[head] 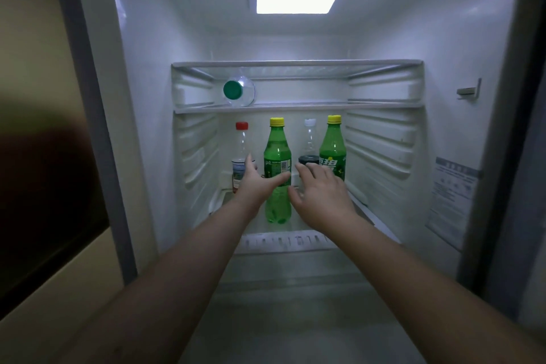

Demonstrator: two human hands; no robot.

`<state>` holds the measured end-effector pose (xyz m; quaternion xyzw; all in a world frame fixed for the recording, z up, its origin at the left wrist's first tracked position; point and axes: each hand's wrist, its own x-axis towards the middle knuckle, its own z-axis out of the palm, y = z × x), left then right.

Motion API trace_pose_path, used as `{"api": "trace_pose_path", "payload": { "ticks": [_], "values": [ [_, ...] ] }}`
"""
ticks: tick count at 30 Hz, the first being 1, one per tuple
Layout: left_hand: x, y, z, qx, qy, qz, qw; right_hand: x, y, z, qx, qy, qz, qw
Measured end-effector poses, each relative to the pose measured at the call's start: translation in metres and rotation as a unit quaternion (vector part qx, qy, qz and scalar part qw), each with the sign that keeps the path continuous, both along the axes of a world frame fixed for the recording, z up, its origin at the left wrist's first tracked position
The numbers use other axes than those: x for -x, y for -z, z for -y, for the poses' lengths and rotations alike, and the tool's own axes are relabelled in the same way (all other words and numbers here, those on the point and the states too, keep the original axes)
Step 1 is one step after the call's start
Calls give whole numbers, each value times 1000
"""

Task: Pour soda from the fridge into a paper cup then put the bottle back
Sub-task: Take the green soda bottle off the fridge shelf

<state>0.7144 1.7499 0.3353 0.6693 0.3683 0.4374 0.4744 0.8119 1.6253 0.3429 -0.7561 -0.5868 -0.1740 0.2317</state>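
Note:
A green soda bottle (277,154) with a yellow cap stands upright at the front middle of the open fridge's lower shelf. My left hand (256,183) reaches in from the left, fingers apart, with the thumb lying across the bottle's label. My right hand (319,195) is spread open just to the bottle's right, its fingers close to the bottle's side. Neither hand closes around it. A second green soda bottle (333,145) stands further back on the right. No paper cup is in view.
A clear bottle with a red cap (241,142) stands behind my left hand, and a clear bottle with a white cap (309,142) stands behind my right. A clear bottle with a green cap (237,91) lies on the upper shelf (325,106). Fridge walls close in on both sides.

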Motion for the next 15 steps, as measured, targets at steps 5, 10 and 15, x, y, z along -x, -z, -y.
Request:
{"api": "trace_pose_path", "payload": {
  "ticks": [5, 10, 15],
  "values": [
    [-19, 11, -19, 34, 19, 9, 999, -4, 5, -6, 2, -7, -31, 999],
    [-30, 20, -25, 6, 23, 35, 999, -10, 8, -6, -19, -5, -41, 999],
    [-33, 19, -16, 4, 29, 81, 996, -19, 7, 1, -8, 3, -52, 999]
  ]
}}
